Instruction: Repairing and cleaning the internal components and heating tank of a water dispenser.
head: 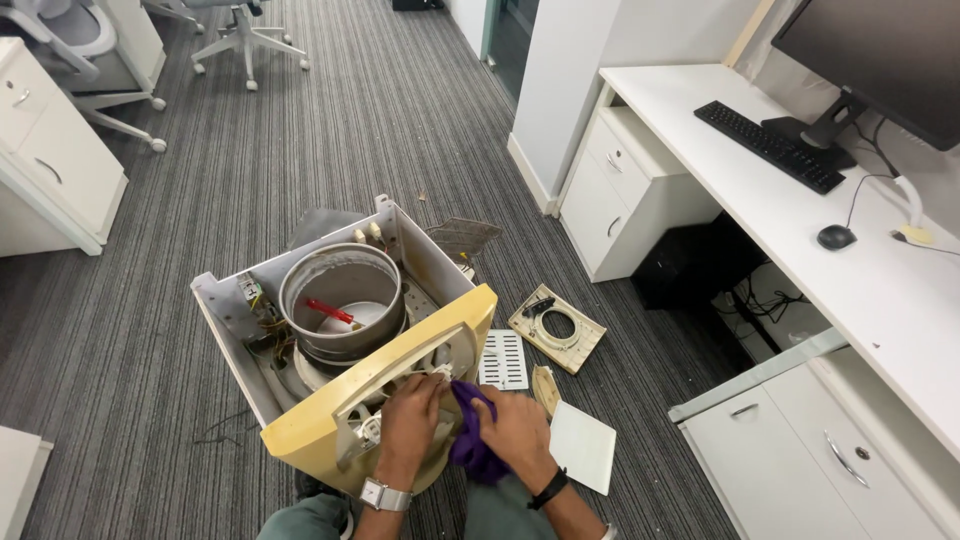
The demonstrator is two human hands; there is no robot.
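An opened, yellowed appliance housing (pixel 300 425) stands on the carpet in front of me, with a grey metal drum (pixel 340 275) inside holding a red tool (pixel 330 311). My left hand (pixel 408 418), with a silver watch at the wrist, rests on the cream front panel (pixel 440 345) of the housing. My right hand (pixel 512 428), with a black wristband, grips a purple cloth (pixel 472 445) pressed against that same panel beside the left hand.
Loose parts lie on the carpet to the right: a white grille (pixel 503 358), a cream square frame with a ring (pixel 556 328), a white flat panel (pixel 583 445), a grey mesh piece (pixel 463 236). A white desk (pixel 800 215) with keyboard, mouse and monitor stands right; office chairs (pixel 245 35) behind.
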